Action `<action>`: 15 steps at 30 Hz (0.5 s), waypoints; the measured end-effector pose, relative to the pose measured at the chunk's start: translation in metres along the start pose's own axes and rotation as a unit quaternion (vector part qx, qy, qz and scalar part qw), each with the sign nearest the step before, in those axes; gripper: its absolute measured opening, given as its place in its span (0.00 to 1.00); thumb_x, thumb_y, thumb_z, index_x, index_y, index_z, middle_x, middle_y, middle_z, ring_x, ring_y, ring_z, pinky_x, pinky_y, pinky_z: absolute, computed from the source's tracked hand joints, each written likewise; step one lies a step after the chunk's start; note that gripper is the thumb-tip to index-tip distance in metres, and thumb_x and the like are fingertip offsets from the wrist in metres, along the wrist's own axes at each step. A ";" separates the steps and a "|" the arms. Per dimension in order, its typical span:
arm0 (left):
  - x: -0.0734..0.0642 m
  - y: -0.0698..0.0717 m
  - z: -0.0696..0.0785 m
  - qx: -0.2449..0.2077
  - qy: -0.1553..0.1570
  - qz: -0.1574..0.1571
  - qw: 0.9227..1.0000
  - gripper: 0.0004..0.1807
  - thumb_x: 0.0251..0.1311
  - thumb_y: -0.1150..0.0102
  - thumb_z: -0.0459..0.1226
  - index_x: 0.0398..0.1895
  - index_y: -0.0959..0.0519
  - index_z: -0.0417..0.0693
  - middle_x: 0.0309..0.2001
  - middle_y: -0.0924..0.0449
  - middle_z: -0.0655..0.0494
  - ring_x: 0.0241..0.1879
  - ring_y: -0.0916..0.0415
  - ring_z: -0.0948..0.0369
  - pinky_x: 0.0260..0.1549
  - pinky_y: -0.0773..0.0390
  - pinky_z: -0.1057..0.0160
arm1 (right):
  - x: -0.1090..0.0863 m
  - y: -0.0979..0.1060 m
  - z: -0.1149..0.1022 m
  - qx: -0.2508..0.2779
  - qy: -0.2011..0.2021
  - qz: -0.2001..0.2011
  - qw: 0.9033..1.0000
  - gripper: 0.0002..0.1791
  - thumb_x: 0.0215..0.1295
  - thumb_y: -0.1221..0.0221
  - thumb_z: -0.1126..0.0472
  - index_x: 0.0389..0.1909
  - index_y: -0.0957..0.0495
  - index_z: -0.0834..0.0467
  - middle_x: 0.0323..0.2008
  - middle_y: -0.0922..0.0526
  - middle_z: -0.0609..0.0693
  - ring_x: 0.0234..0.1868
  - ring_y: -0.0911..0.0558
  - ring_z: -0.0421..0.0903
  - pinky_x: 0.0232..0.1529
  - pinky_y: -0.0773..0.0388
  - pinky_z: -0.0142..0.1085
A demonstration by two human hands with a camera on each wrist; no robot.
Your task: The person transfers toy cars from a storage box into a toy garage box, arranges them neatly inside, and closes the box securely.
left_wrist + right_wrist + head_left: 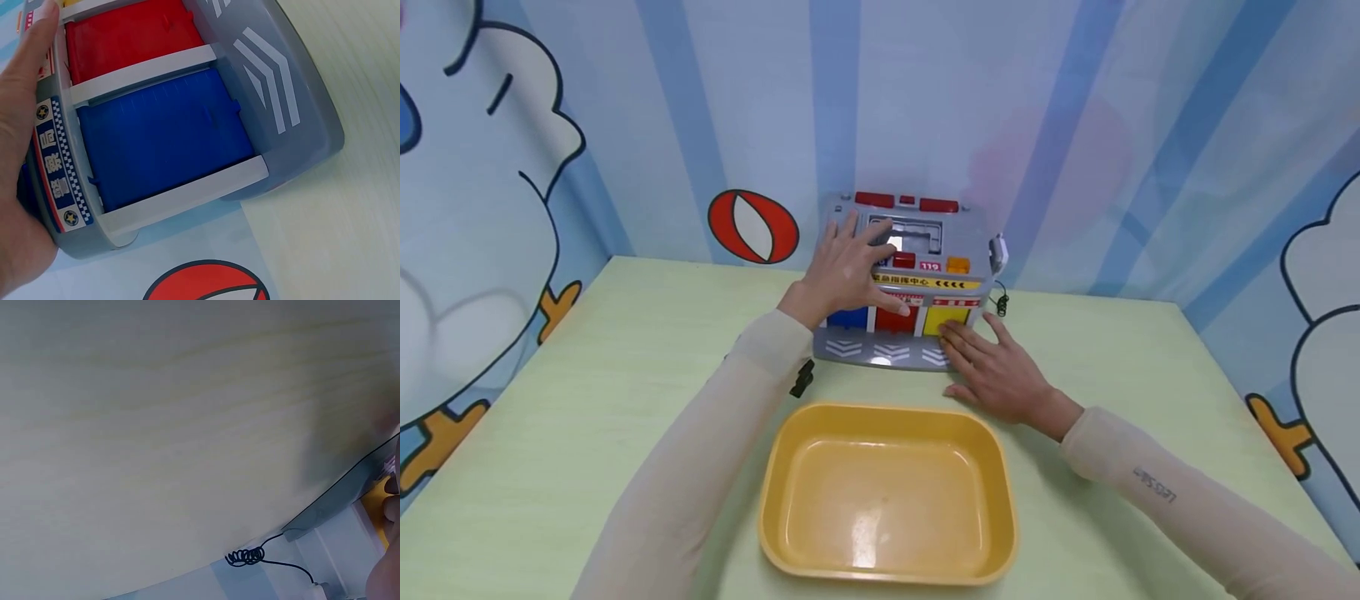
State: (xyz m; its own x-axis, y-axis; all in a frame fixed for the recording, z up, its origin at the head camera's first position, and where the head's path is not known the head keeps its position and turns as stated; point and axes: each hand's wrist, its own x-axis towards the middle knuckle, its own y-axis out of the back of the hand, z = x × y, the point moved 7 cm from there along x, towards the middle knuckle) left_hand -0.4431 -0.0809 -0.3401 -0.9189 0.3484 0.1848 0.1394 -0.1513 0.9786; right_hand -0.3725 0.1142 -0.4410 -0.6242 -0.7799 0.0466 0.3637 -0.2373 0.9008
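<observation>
A grey toy garage (973, 237) stands at the back of the table, with blue (165, 140), red (134, 40) and yellow (946, 319) doors along its front. All three doors are down. My left hand (844, 271) rests with spread fingers on the garage's roof, its thumb reaching over the front edge above the red door. With extended fingers, my right hand (1000, 375) touches the yellow door near its lower edge. Only part of that hand shows at the right border of the right wrist view.
Nearer me on the table (1112, 367) is a yellow tray (887, 575) with nothing in it. A small black object (802, 379) lies by my left forearm. A coiled black cord (245, 555) hangs at the garage's right side. Behind stands a printed blue backdrop (910, 100).
</observation>
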 end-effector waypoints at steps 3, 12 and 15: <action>0.000 -0.001 0.000 -0.005 0.000 0.002 1.000 0.54 0.41 0.34 0.73 0.71 0.29 0.57 0.80 0.48 0.54 0.80 0.62 0.39 0.75 0.57 0.35 | 0.001 0.000 -0.001 -0.002 -0.001 -0.002 1.000 0.43 0.73 0.58 0.32 0.78 0.44 0.55 0.79 0.47 0.52 0.80 0.46 0.52 0.78 0.57 0.61; 0.000 -0.004 -0.002 0.009 0.003 0.003 1.000 0.54 0.42 0.36 0.73 0.73 0.31 0.58 0.80 0.49 0.55 0.80 0.62 0.40 0.76 0.55 0.36 | 0.000 -0.003 0.001 0.021 0.002 -0.005 1.000 0.41 0.73 0.57 0.32 0.78 0.43 0.53 0.80 0.47 0.51 0.81 0.47 0.52 0.78 0.62 0.62; 0.001 -0.004 -0.001 0.016 0.001 0.003 1.000 0.54 0.43 0.37 0.74 0.73 0.32 0.58 0.81 0.49 0.55 0.80 0.62 0.40 0.76 0.55 0.36 | 0.000 -0.003 0.001 0.036 0.002 -0.002 0.999 0.39 0.73 0.57 0.33 0.77 0.42 0.50 0.80 0.47 0.51 0.81 0.48 0.52 0.77 0.61 0.63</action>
State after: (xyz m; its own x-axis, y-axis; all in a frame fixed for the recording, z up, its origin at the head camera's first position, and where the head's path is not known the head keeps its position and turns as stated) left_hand -0.4447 -0.0807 -0.3441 -0.9187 0.3455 0.1914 0.1576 -0.1238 0.9797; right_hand -0.3744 0.1157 -0.4430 -0.6231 -0.7810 0.0420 0.3110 -0.1981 0.9295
